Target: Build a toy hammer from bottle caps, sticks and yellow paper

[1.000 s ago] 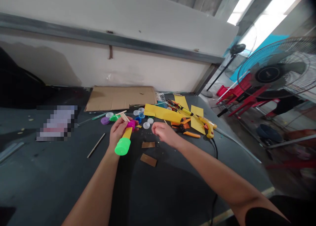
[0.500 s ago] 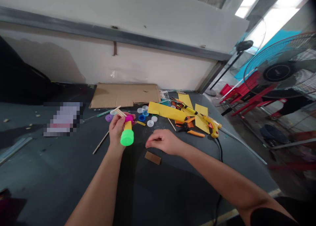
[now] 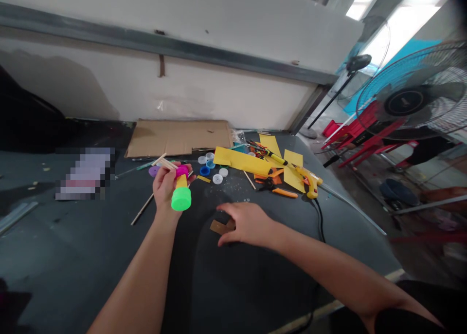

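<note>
My left hand [image 3: 166, 187] is closed round a small model made of a green bottle cap [image 3: 181, 199], a yellow piece and a pink cap [image 3: 182, 171], along with a few thin wooden sticks [image 3: 164, 161]. It holds them up above the dark table [image 3: 91, 246]. My right hand [image 3: 245, 222] rests low on the table, fingers bent over a small brown cardboard piece [image 3: 219, 227], touching its right end.
Beyond the hands lie loose bottle caps [image 3: 212, 171], yellow paper [image 3: 241, 161], a yellow glue gun [image 3: 308, 180] with a black cord, orange-handled cutters [image 3: 279, 192], a flat cardboard sheet [image 3: 178, 137] and a stick [image 3: 142, 209]. A fan [image 3: 412, 100] stands at the right.
My right hand has dropped toward me onto the brown cardboard piece. One of the two brown pieces seen earlier is no longer visible. My left hand lifted the model slightly.
</note>
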The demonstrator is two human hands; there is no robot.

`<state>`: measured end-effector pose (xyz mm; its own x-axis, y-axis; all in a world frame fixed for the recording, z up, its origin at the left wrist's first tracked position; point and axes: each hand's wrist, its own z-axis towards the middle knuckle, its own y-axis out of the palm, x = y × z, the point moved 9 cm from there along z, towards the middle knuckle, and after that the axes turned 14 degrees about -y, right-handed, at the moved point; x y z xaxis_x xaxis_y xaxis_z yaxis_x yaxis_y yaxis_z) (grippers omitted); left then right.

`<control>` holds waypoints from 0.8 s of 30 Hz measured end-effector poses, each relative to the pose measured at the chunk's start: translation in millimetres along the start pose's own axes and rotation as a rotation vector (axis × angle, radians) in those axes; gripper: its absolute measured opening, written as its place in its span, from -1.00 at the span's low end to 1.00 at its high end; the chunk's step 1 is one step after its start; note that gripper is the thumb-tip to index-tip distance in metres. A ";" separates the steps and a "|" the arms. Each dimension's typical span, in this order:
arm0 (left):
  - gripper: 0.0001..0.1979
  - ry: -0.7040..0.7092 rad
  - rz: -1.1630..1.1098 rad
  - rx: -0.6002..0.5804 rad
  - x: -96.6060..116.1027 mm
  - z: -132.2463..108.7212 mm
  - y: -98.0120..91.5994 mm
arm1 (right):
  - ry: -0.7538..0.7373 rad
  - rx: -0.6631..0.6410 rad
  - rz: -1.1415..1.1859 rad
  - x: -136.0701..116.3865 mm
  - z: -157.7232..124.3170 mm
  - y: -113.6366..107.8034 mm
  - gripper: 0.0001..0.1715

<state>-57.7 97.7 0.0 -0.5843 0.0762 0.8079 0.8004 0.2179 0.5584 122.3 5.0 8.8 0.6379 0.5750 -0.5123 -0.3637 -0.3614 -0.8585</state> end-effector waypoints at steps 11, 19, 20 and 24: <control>-0.75 -0.028 0.045 -0.037 -3.1 -0.8 5.7 | 0.233 0.126 -0.350 58.6 3.4 -50.5 -0.78; -0.80 -0.060 0.044 -0.055 -7.0 -4.7 12.4 | -0.006 0.168 -0.050 -4.4 32.5 -9.2 -0.60; -0.80 -0.057 0.049 -0.063 -7.0 -5.7 14.0 | -0.023 0.176 -0.018 -10.6 41.2 -1.6 -0.54; -0.78 -0.053 0.054 -0.067 -6.4 -6.5 14.4 | -0.057 0.114 0.020 -22.0 72.1 23.9 -0.67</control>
<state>-41.6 94.0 4.1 -0.5452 0.1374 0.8270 0.8369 0.1472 0.5273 50.7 36.6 -2.0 0.5918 0.6103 -0.5266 -0.4527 -0.2889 -0.8436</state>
